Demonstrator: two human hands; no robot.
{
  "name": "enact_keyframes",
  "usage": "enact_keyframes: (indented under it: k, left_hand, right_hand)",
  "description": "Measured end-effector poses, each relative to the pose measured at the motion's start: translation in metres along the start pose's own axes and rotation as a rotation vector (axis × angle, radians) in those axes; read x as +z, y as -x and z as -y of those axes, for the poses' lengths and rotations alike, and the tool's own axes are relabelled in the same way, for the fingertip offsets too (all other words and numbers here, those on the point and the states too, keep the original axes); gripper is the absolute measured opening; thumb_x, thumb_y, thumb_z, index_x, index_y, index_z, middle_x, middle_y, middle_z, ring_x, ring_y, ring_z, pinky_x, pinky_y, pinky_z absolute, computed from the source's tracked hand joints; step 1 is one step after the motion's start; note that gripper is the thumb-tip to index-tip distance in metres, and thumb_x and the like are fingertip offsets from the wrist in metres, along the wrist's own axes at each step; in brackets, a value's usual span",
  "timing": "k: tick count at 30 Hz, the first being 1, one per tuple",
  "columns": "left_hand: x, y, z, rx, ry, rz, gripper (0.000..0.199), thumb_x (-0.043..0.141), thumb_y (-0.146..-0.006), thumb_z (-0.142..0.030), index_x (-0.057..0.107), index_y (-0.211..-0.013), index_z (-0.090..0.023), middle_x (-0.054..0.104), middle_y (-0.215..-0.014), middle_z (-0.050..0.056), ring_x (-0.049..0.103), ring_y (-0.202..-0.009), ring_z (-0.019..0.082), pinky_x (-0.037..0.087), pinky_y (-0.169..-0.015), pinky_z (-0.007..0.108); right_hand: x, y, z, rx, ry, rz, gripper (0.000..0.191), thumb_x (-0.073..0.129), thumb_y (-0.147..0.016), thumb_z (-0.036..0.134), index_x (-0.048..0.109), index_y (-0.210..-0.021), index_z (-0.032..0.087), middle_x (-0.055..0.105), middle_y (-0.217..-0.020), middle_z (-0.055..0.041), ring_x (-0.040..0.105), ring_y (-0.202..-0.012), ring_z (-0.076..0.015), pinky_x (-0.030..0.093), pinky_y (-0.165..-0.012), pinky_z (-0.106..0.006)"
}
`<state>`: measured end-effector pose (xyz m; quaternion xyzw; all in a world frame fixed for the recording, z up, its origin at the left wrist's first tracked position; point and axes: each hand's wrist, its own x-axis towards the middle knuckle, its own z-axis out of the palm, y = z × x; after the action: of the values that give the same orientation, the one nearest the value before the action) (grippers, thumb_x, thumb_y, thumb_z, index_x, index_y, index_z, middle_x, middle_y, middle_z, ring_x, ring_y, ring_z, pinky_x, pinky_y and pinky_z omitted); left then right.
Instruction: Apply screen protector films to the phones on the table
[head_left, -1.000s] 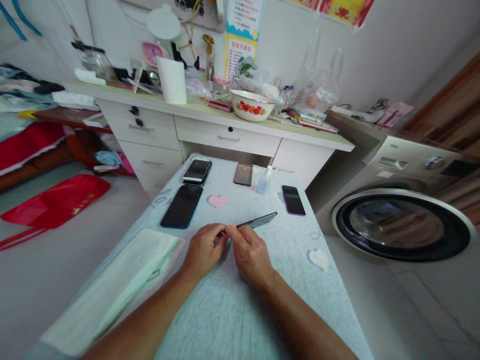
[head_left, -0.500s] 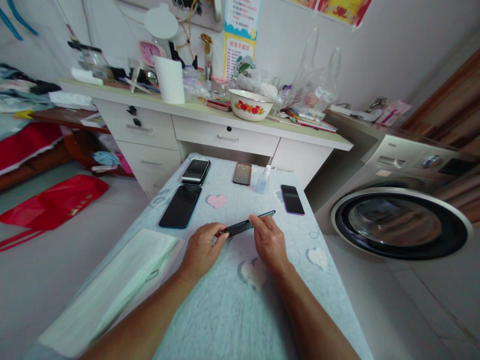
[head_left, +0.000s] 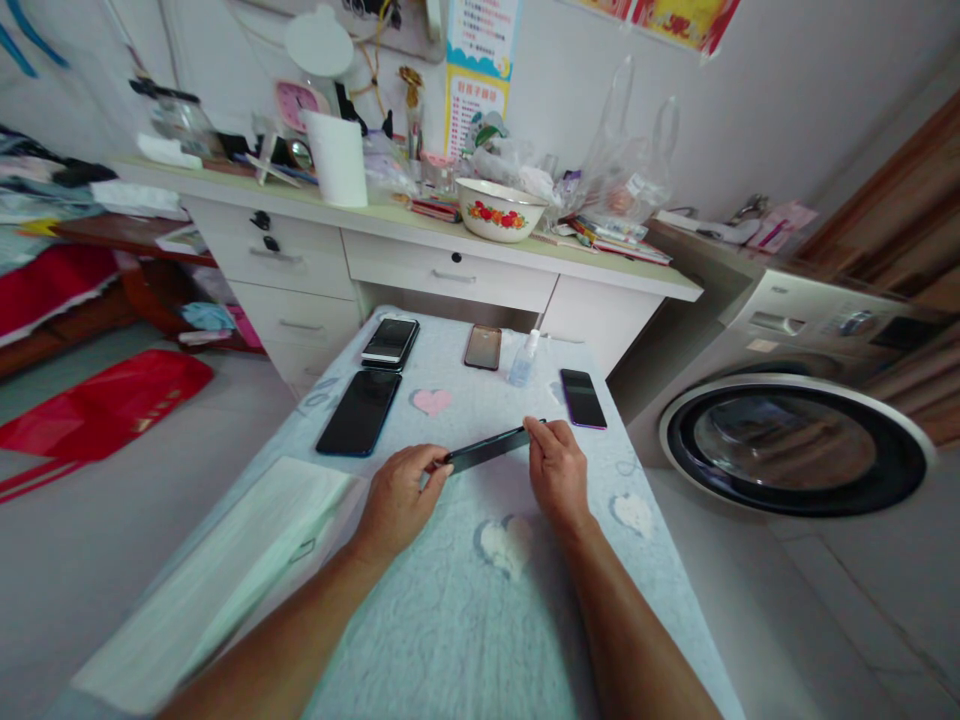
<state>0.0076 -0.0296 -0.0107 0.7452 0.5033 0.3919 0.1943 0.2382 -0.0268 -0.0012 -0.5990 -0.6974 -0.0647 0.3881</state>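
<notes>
A dark phone (head_left: 487, 450) is held tilted nearly edge-on above the cloth-covered table. My left hand (head_left: 403, 500) pinches its left end between thumb and fingers. At the right end, my right hand (head_left: 557, 470) has its fingers closed on the phone. To the left lies a large black phone (head_left: 360, 412), with a white-faced phone (head_left: 390, 341) on a dark one behind it. A brown phone or case (head_left: 482, 347) and a clear spray bottle (head_left: 523, 360) are at the back. A purple-edged phone (head_left: 583, 398) rests on the right.
A pale folded sheet or bag (head_left: 225, 570) lies along the table's left side. Behind stands a white desk (head_left: 450, 270) bearing a flowered bowl (head_left: 501, 211) and a white roll (head_left: 335, 160). A washing machine (head_left: 787, 400) is on the right.
My right hand has slid rightward along the phone to its far end, exposing more of its edge. My left hand keeps its hold with little movement.
</notes>
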Motion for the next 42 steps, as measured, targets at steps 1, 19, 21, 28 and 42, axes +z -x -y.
enact_keyframes:
  k: [1, 19, 21, 28, 42]
  left_hand:
    - [0.0, 0.0, 0.0, 0.001, 0.0, -0.004, 0.011, 0.056, -0.086, -0.026, 0.065, -0.089, -0.02, 0.068, -0.08, 0.001, 0.064, -0.076, 0.017, 0.046, -0.073, 0.03]
    - [-0.002, 0.002, -0.003, 0.022, -0.006, 0.015, 0.012, 0.053, -0.086, -0.025, 0.064, -0.088, -0.021, 0.068, -0.081, 0.001, 0.063, -0.077, 0.017, 0.047, -0.073, 0.03]
    - [-0.001, 0.002, -0.002, 0.017, 0.0, 0.023, 0.012, 0.053, -0.086, -0.023, 0.064, -0.09, -0.021, 0.068, -0.082, 0.002, 0.063, -0.077, 0.017, 0.047, -0.074, 0.03]
    - [0.001, 0.002, 0.0, 0.017, 0.015, 0.016, 0.012, 0.053, -0.085, -0.021, 0.064, -0.091, -0.021, 0.069, -0.085, 0.002, 0.063, -0.079, 0.017, 0.048, -0.076, 0.031]
    - [-0.002, 0.002, -0.002, 0.012, 0.011, 0.011, 0.012, 0.055, -0.086, -0.026, 0.065, -0.089, -0.02, 0.068, -0.081, 0.001, 0.063, -0.077, 0.017, 0.047, -0.074, 0.029]
  right_hand:
    - [0.001, 0.001, 0.001, -0.002, -0.004, 0.001, 0.033, 0.042, -0.095, 0.016, 0.069, -0.113, 0.02, 0.06, -0.088, -0.0052, 0.058, -0.077, -0.0151, 0.048, -0.072, -0.025]
    - [0.01, 0.015, 0.063, -0.179, -0.105, 0.169, 0.031, 0.037, -0.095, 0.012, 0.063, -0.109, 0.02, 0.057, -0.083, -0.0043, 0.056, -0.075, -0.0154, 0.048, -0.069, -0.023]
    - [0.009, 0.016, 0.069, -0.199, -0.103, 0.204, 0.03, 0.037, -0.095, 0.012, 0.062, -0.11, 0.021, 0.057, -0.083, -0.0039, 0.056, -0.075, -0.0153, 0.047, -0.069, -0.022]
    - [0.007, 0.016, 0.076, -0.259, -0.122, 0.245, 0.03, 0.041, -0.095, 0.013, 0.061, -0.115, 0.023, 0.058, -0.084, -0.002, 0.057, -0.075, -0.014, 0.047, -0.068, -0.021]
    - [0.002, 0.008, 0.036, -0.152, -0.13, 0.154, 0.033, 0.041, -0.093, 0.011, 0.065, -0.115, 0.019, 0.063, -0.092, -0.006, 0.061, -0.083, -0.0146, 0.05, -0.076, -0.023]
